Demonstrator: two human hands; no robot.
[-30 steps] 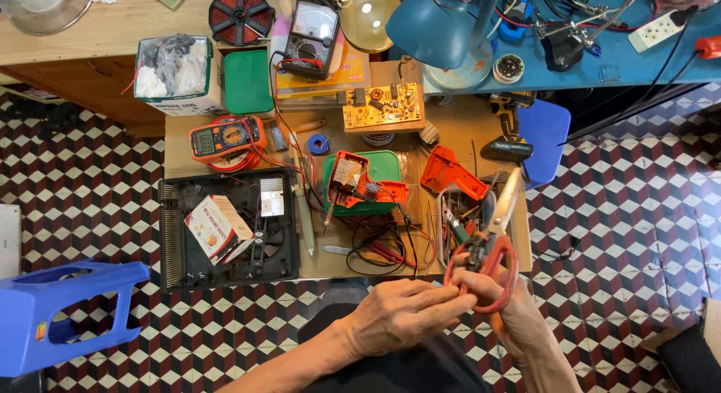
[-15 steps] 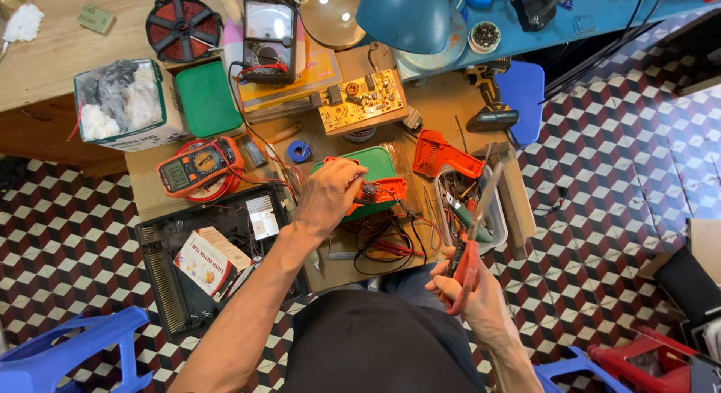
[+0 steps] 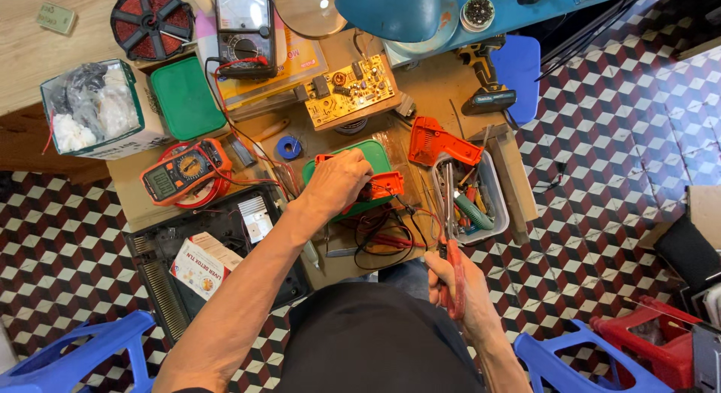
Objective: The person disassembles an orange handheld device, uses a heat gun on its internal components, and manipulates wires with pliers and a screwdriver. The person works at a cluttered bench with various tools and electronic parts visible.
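An orange multimeter [image 3: 182, 172] lies left; a green lid [image 3: 185, 98] behind it; circuit board [image 3: 350, 91] farther back.

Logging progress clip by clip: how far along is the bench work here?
Done: little can be told; the orange device on the green lid lies on the bench with dark leads trailing from it. In hand: the left hand rests on that device, the right hand grips red-handled scissors. Left: the yellow circuit board lies untouched behind.
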